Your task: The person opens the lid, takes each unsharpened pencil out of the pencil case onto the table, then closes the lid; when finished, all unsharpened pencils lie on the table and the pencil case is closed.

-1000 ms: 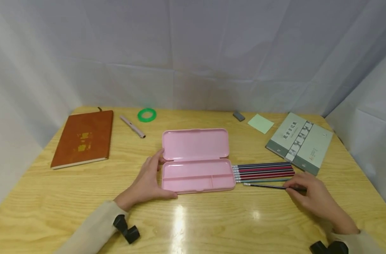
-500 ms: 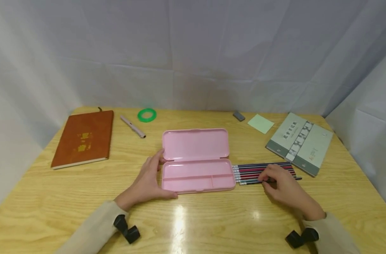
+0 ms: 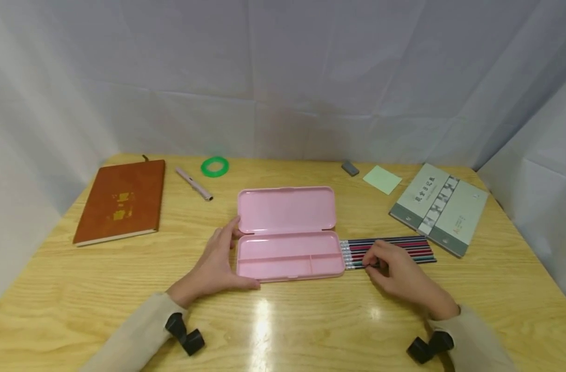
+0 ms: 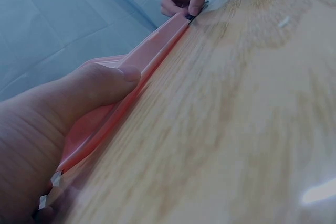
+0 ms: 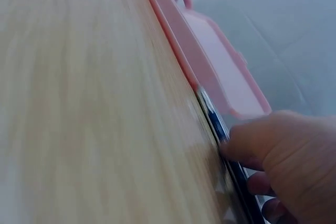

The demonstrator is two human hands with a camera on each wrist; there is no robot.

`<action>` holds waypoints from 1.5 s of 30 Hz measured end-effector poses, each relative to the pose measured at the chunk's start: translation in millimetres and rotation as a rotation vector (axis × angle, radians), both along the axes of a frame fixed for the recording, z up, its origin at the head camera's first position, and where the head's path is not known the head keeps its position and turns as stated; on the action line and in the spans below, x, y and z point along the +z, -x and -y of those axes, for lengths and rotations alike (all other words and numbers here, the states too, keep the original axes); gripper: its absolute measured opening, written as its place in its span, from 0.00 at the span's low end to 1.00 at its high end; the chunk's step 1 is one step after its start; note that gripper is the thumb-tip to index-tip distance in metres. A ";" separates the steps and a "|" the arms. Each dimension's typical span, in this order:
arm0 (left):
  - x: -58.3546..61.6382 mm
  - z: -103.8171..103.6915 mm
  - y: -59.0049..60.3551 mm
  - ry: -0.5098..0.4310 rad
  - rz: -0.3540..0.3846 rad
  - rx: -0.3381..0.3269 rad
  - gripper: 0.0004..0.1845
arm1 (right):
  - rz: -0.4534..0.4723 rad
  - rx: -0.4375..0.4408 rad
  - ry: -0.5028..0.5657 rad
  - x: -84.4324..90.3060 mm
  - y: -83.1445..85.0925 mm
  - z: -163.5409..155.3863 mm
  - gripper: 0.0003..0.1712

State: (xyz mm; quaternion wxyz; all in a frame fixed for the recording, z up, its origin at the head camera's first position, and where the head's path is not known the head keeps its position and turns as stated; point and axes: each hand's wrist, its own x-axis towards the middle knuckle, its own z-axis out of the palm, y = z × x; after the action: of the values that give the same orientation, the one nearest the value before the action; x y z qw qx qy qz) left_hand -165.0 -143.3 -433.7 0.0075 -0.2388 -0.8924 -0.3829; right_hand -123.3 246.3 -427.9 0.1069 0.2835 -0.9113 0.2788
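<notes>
A pink pencil case (image 3: 275, 247) lies unfolded mid-table, lid tilted back, its tray divided into compartments. My left hand (image 3: 213, 268) holds its left end, thumb (image 4: 115, 80) along the front wall and fingers at the back corner. Against the case's right side, several pencils (image 3: 415, 245) lie in a row, ferrule ends toward the case. My right hand (image 3: 396, 271) pinches a dark pencil (image 5: 212, 116) at the row's near edge, its ferrule end beside the case. That hand covers the middle of the row.
A brown notebook (image 3: 120, 201), a pen (image 3: 194, 184) and a green tape ring (image 3: 215, 167) lie to the left. Toward the back right are a grey eraser (image 3: 350, 168), a pale green note (image 3: 382, 179) and a grey-green book (image 3: 441, 206), close to the pencils' far ends.
My right hand has moved left with the dark pencil, from apart at the right to the near edge of the row. The left hand and the case have stayed put.
</notes>
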 end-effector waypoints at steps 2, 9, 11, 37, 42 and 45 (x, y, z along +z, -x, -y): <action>-0.2 1.1 0.0 0.001 -0.007 -0.001 0.74 | 0.005 0.028 0.022 -1.4 5.0 8.3 0.14; -1.4 3.5 0.4 0.006 -0.007 0.002 0.74 | 0.057 0.016 0.149 5.0 33.7 40.0 0.13; -1.4 3.8 0.2 0.007 -0.006 0.003 0.74 | 0.110 -0.006 0.252 8.8 43.0 48.0 0.17; -0.8 4.2 -2.1 0.070 -0.086 -0.050 0.67 | 0.573 0.044 0.295 22.4 31.1 41.1 0.20; -1.1 5.4 -0.7 0.025 -0.096 -0.111 0.57 | 0.434 0.043 0.206 19.4 25.1 44.5 0.23; -0.4 5.7 0.0 -0.041 -0.038 -0.100 0.44 | 0.400 0.019 0.176 21.0 23.6 46.9 0.23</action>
State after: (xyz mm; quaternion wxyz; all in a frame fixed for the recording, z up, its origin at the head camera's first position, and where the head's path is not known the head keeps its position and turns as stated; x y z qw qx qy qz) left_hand -165.0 -149.1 -434.2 0.0101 -0.2900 -0.8711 -0.3962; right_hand -146.9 199.5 -406.9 -0.0546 0.2206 -0.8839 0.4088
